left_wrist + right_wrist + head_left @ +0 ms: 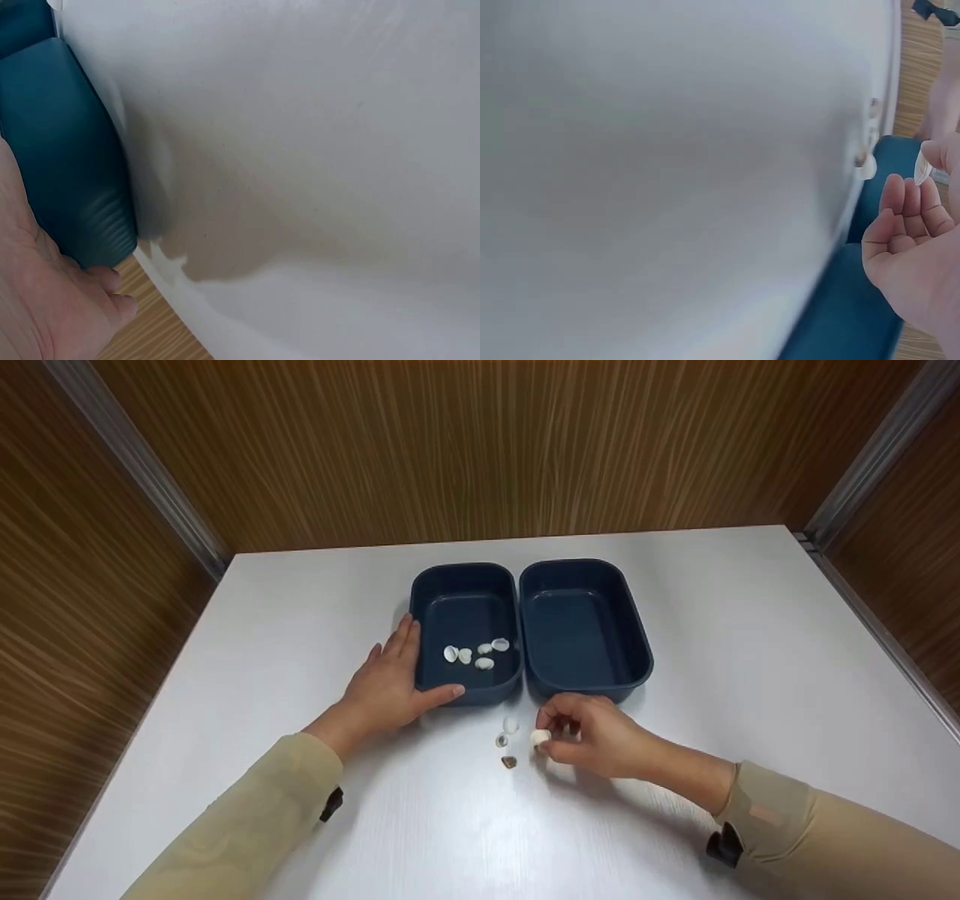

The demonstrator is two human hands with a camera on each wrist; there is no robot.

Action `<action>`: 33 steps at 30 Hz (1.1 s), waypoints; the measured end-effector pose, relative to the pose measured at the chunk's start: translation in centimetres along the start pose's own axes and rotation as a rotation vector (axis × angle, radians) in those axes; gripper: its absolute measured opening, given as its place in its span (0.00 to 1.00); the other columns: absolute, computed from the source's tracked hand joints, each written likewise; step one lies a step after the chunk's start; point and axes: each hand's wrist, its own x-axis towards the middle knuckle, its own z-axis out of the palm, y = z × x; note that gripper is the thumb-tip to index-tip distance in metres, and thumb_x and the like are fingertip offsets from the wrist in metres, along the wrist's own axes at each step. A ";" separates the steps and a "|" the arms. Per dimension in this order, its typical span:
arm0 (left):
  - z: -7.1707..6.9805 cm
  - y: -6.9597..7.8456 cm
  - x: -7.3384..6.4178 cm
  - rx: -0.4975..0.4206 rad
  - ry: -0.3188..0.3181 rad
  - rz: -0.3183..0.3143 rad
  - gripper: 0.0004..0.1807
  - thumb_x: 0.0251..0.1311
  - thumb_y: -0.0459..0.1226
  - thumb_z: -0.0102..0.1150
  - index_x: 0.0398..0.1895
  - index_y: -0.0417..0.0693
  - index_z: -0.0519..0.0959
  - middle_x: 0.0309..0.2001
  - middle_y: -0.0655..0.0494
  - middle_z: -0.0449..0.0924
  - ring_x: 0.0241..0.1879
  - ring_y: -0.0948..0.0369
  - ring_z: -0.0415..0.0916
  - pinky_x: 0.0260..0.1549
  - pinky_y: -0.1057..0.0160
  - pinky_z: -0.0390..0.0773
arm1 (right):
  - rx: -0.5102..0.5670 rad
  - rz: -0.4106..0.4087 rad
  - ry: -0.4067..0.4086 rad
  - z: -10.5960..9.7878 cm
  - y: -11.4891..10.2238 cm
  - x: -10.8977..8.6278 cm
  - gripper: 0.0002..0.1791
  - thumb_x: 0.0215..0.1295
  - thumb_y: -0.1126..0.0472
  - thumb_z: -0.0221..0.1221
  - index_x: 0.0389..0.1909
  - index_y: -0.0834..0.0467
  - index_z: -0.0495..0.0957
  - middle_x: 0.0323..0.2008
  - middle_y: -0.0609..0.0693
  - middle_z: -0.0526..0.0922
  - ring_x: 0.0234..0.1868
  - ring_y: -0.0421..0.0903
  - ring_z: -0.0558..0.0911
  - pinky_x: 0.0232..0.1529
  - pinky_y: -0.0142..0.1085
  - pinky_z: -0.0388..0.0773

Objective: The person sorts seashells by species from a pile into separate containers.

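Note:
My right hand (600, 735) pinches a white seashell (540, 737) between thumb and fingertips, just above the table in front of the right bin. The same shell (922, 166) shows edge-on in the right wrist view. My left hand (386, 682) lies along the left side of the left dark blue bin (487, 695), fingers straight and thumb stretched over its near rim. Several white shells (484, 664) lie in the near part of that bin. Left of my right hand, a white shell (511, 725), a small greyish shell (502, 741) and a brown shell (509, 762) lie on the table.
The right dark blue bin (577, 637) stands beside the left one, with no shells visible in it. Both are on a white table (712, 607). Wood-grain panels (480, 450) rise behind the table and at both sides.

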 end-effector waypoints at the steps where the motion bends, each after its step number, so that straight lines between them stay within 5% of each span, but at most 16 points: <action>1: 0.0 0.0 0.0 -0.002 -0.002 -0.002 0.73 0.58 0.83 0.45 0.86 0.39 0.37 0.87 0.47 0.29 0.85 0.52 0.36 0.81 0.43 0.42 | 0.004 -0.009 0.001 -0.2 -0.2 0.2 0.09 0.61 0.67 0.71 0.40 0.55 0.84 0.36 0.43 0.85 0.37 0.44 0.83 0.39 0.36 0.80; 9: 0.1 0.0 0.1 0.008 -0.012 -0.016 0.73 0.56 0.84 0.45 0.87 0.41 0.36 0.87 0.48 0.28 0.85 0.52 0.36 0.81 0.43 0.41 | 0.027 -0.037 0.036 -2.5 -2.2 2.3 0.09 0.65 0.69 0.70 0.44 0.57 0.85 0.42 0.46 0.87 0.42 0.47 0.86 0.45 0.43 0.85; 18: 0.1 0.0 0.2 0.007 -0.009 -0.020 0.73 0.56 0.84 0.43 0.87 0.40 0.36 0.87 0.48 0.27 0.85 0.53 0.35 0.81 0.43 0.42 | -0.057 -0.063 0.100 -4.6 -4.2 6.4 0.09 0.66 0.67 0.71 0.46 0.57 0.87 0.43 0.46 0.88 0.44 0.44 0.83 0.47 0.37 0.80; 27: 0.2 -0.2 -0.1 0.009 -0.009 -0.022 0.73 0.57 0.84 0.43 0.86 0.40 0.36 0.87 0.46 0.28 0.85 0.51 0.38 0.81 0.43 0.42 | -0.030 -0.023 0.126 -2.8 -4.1 9.9 0.08 0.68 0.64 0.70 0.46 0.58 0.88 0.41 0.48 0.87 0.42 0.49 0.81 0.43 0.43 0.79; 33: 0.2 -0.1 0.0 0.021 -0.003 -0.013 0.73 0.57 0.84 0.42 0.86 0.38 0.36 0.87 0.45 0.28 0.85 0.49 0.39 0.80 0.41 0.43 | -0.005 0.018 0.110 -1.0 -3.1 11.4 0.07 0.70 0.63 0.69 0.47 0.58 0.88 0.43 0.47 0.88 0.42 0.43 0.83 0.42 0.37 0.80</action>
